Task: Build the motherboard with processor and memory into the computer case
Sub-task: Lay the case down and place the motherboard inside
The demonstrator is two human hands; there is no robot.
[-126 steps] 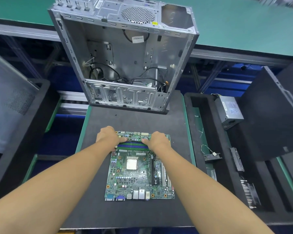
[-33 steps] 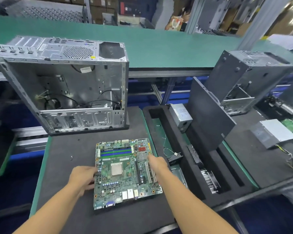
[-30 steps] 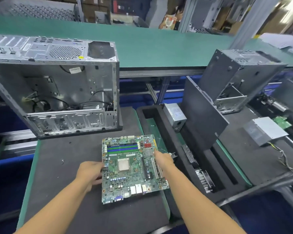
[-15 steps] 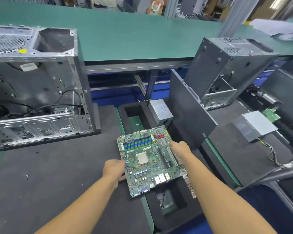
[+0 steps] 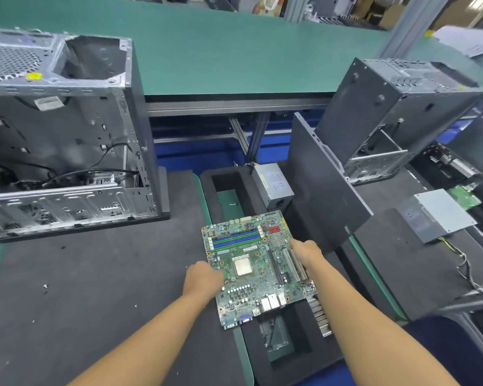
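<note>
Computer case (image 5: 67, 151) stands open-sided at far left. Well to its right we hold the green motherboard (image 5: 258, 285) above the black foam tray (image 5: 207, 176), left hand (image 5: 204, 281) and right hand (image 5: 304, 253) gripping its opposite edges. Blue memory sticks (image 5: 236, 239) and the smaller silver processor (image 5: 243, 266) sit on it.

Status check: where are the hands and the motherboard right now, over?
Left hand and right hand grip the motherboard by its side edges. Board outside the case. Loose cables lie inside it.

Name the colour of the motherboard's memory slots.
Blue and green memory slots, seen in the head view.
</note>
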